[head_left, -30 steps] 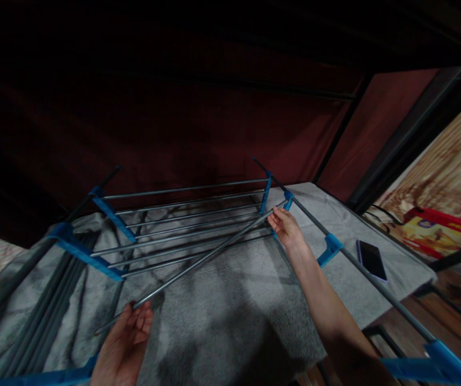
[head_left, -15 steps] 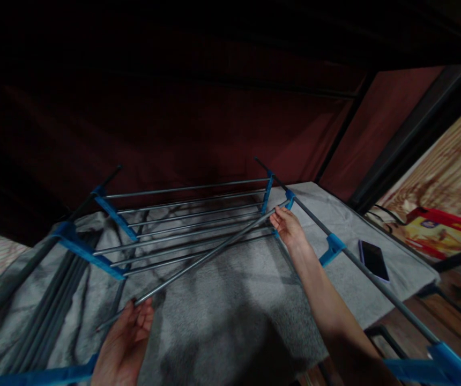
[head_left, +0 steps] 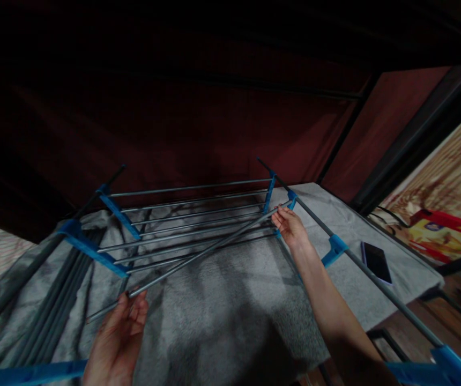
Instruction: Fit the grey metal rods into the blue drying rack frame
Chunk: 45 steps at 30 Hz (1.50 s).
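A thin grey metal rod (head_left: 198,257) runs slantwise between my two hands. My left hand (head_left: 120,332) grips it near its lower left end, which sticks out past the fingers. My right hand (head_left: 289,222) pinches it near the far end, close to a blue plastic bracket (head_left: 292,198) on the right side pole (head_left: 314,214) of a rack. Whether the rod's tip sits in that bracket I cannot tell. Behind the rod, several parallel bars (head_left: 190,189) span the rack between blue brackets. The blue bracket (head_left: 94,251) on the left holds the nearest of them.
Several loose grey tubes (head_left: 56,300) lie bundled at the left on the grey cloth (head_left: 222,311). A phone (head_left: 376,262) rests on the cloth at the right. Beyond the cloth's edge is a red and yellow box (head_left: 447,230). A dark red panel (head_left: 198,134) stands behind the rack.
My left hand has shifted slightly left with the rod's near end. My right hand keeps its pinch near the bracket. The whole view has moved a little.
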Available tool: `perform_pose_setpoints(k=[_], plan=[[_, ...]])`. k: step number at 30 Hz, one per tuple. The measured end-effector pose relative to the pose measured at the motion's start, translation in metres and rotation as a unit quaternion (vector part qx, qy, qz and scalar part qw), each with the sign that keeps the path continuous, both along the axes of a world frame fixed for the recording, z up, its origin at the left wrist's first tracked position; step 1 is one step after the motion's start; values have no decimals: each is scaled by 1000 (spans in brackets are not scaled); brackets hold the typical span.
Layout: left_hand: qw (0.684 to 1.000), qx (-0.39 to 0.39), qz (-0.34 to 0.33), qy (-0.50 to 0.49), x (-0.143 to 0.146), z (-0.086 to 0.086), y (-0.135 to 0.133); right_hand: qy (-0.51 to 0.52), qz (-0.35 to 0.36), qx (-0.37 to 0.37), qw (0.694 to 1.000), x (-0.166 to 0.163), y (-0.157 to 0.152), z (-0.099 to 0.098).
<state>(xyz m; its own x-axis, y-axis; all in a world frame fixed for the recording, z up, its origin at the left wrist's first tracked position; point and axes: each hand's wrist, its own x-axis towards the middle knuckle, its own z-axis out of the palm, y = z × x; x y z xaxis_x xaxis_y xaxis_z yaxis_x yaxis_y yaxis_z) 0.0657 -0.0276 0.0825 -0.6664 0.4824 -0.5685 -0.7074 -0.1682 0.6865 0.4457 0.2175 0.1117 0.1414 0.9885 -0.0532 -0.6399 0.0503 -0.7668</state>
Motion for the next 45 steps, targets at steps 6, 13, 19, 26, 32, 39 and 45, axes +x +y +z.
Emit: perform_pose_setpoints(k=[6, 13, 19, 26, 32, 39, 45], plan=[[999, 25, 26, 22, 3, 9, 4, 6, -16, -53, 998, -2, -4, 9], [998, 49, 38, 15, 15, 21, 1, -22, -26, -86, 996, 6, 2, 9], [995, 89, 22, 29, 15, 14, -4, -29, -26, -97, 995, 10, 1, 12], [997, 76, 20, 17, 9, -1, -7, -31, -39, -130, 990, 8, -4, 19], [995, 83, 35, 31, 8, -10, -9, -33, -47, -131, 990, 11, -7, 7], [994, 84, 61, 32, 6, -14, -7, -45, -59, -170, 983, 23, -5, -16], [991, 97, 75, 56, 0, -21, -9, -46, -62, -189, 979, 32, -9, -22]])
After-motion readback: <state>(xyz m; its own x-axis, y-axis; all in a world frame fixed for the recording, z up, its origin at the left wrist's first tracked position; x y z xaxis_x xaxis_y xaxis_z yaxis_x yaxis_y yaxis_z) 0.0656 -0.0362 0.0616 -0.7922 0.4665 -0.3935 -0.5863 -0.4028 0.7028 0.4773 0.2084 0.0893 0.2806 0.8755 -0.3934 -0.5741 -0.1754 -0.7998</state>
